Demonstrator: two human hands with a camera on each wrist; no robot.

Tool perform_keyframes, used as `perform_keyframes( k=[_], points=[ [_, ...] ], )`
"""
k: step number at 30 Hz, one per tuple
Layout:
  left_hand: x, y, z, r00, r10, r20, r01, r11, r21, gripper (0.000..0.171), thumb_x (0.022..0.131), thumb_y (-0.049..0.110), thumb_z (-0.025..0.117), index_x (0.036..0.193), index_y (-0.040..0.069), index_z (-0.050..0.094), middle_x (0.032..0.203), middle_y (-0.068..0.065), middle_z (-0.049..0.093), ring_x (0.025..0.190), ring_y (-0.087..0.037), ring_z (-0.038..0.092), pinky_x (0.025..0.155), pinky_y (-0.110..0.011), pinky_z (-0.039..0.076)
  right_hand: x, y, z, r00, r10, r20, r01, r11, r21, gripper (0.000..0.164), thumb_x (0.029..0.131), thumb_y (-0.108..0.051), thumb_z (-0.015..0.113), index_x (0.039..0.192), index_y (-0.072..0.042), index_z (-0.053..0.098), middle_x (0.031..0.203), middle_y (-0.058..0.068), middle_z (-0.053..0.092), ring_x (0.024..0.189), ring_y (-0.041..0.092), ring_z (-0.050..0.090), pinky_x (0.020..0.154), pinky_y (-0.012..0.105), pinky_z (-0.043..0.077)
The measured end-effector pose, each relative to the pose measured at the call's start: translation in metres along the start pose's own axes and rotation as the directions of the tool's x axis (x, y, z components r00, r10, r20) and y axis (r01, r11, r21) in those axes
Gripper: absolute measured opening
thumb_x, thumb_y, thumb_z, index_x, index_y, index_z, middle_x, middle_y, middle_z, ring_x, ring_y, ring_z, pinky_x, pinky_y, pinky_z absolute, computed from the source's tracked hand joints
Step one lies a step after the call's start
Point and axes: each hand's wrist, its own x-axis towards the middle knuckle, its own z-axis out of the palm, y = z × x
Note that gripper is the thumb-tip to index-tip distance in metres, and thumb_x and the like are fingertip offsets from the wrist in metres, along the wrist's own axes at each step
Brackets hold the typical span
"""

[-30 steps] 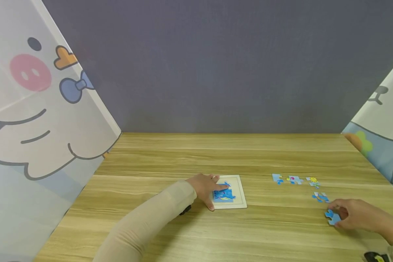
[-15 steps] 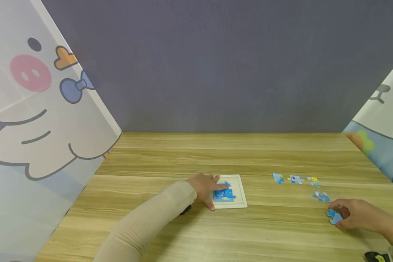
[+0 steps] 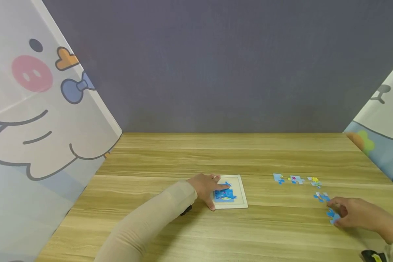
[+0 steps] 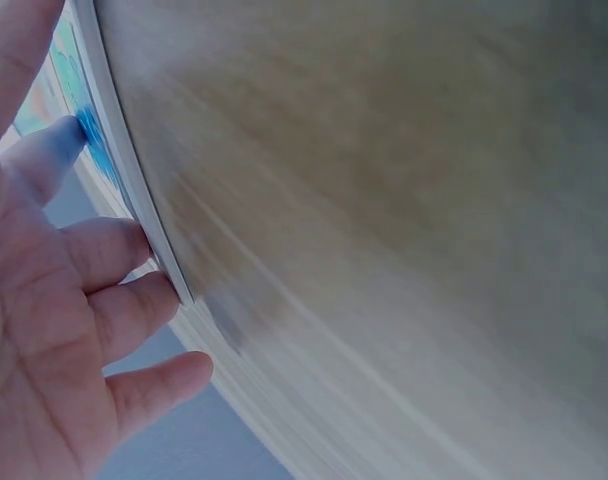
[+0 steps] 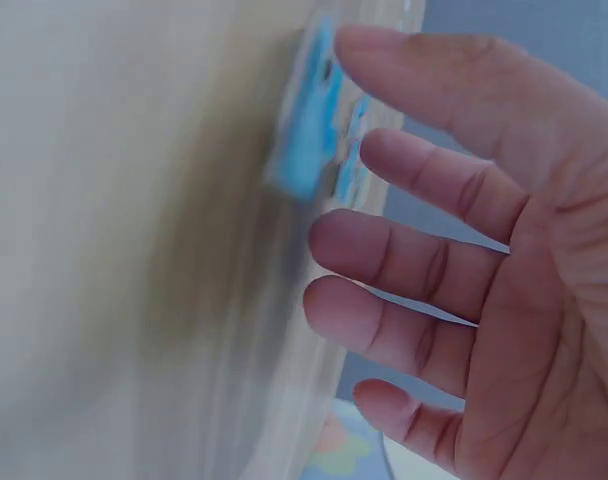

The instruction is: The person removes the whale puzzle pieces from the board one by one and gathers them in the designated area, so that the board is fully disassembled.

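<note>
My left hand [image 3: 205,190] rests at the left side of a white puzzle tray [image 3: 241,193], a fingertip on the blue picture pieces [image 3: 224,195] fitted inside. Its thumb lies by the tray's front edge and the wrist covers the left rim. In the left wrist view the fingers are spread along the tray's edge. Over at the right, my right hand [image 3: 355,214] is at a blue puzzle piece [image 3: 333,216] on the table. The right wrist view has the thumb tip at that piece [image 5: 306,130], the other fingers apart from it and loosely bent.
Several loose pieces lie to the right of the tray: a light blue one [image 3: 278,178], one with a pink swirl [image 3: 296,179], one with a yellow sun [image 3: 314,181] and a blue-and-white one [image 3: 321,197]. A grey panel [image 3: 229,72] rises behind the wooden table [image 3: 170,160].
The blue piece under my right hand has turned and shifted slightly, with the fingers moving a little over it. My left hand has stayed on the tray.
</note>
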Motion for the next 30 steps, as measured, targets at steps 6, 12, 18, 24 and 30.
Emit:
perform_keyframes(
  k=[6, 12, 18, 24, 30],
  points=[
    [0.000, -0.001, 0.001, 1.000, -0.003, 0.013, 0.003, 0.999, -0.036, 0.093, 0.075, 0.055, 0.074, 0.152, 0.038, 0.025, 0.157, -0.003, 0.021, 0.143, -0.018, 0.022, 0.107, -0.032, 0.033, 0.012, -0.016, -0.003, 0.996, -0.049, -0.078, 0.045, 0.998, -0.049, 0.042, 0.082, -0.015, 0.074, 0.111, 0.011, 0.058, 0.066, -0.016, 0.038, 0.054, -0.004, 0.030, 0.050, 0.022, 0.029],
    [-0.002, -0.001, 0.002, 1.000, -0.024, 0.012, 0.024, 0.997, -0.070, 0.102, 0.074, 0.056, 0.074, 0.155, 0.029, 0.018, 0.158, 0.000, 0.019, 0.143, -0.016, 0.020, 0.109, -0.031, 0.030, 0.030, -0.035, -0.003, 0.976, -0.156, -0.149, 0.140, 0.984, -0.110, 0.035, 0.078, -0.011, 0.076, 0.104, 0.007, 0.062, 0.066, -0.018, 0.034, 0.055, -0.005, 0.028, 0.051, 0.022, 0.028],
    [-0.001, -0.001, 0.003, 1.000, -0.028, 0.008, 0.028, 0.998, -0.048, 0.100, 0.074, 0.059, 0.072, 0.154, 0.026, 0.021, 0.158, 0.003, 0.017, 0.144, -0.014, 0.019, 0.110, -0.030, 0.029, 0.057, -0.063, -0.001, 0.973, -0.191, -0.133, 0.177, 0.978, -0.109, 0.036, 0.079, -0.014, 0.075, 0.107, 0.006, 0.064, 0.066, -0.016, 0.036, 0.052, -0.003, 0.024, 0.050, 0.022, 0.027],
    [0.002, -0.001, 0.004, 1.000, -0.012, 0.013, 0.013, 0.999, -0.039, 0.099, 0.075, 0.059, 0.072, 0.154, 0.030, 0.019, 0.158, 0.001, 0.017, 0.144, -0.016, 0.018, 0.108, -0.029, 0.030, 0.091, -0.099, 0.001, 0.957, -0.259, -0.133, 0.237, 0.958, -0.161, 0.036, 0.076, -0.017, 0.078, 0.105, -0.001, 0.067, 0.072, -0.015, 0.046, 0.057, -0.003, 0.033, 0.051, 0.021, 0.034],
    [0.001, -0.001, 0.003, 0.999, -0.001, 0.045, 0.002, 1.000, -0.020, 0.085, 0.080, 0.059, 0.067, 0.150, 0.048, 0.020, 0.160, -0.002, 0.013, 0.144, -0.017, 0.016, 0.097, -0.028, 0.041, 0.131, -0.141, 0.009, 0.971, -0.219, -0.097, 0.199, 0.963, -0.180, 0.037, 0.078, -0.023, 0.076, 0.111, -0.007, 0.069, 0.072, -0.013, 0.049, 0.056, 0.000, 0.036, 0.049, 0.022, 0.033]
  ],
)
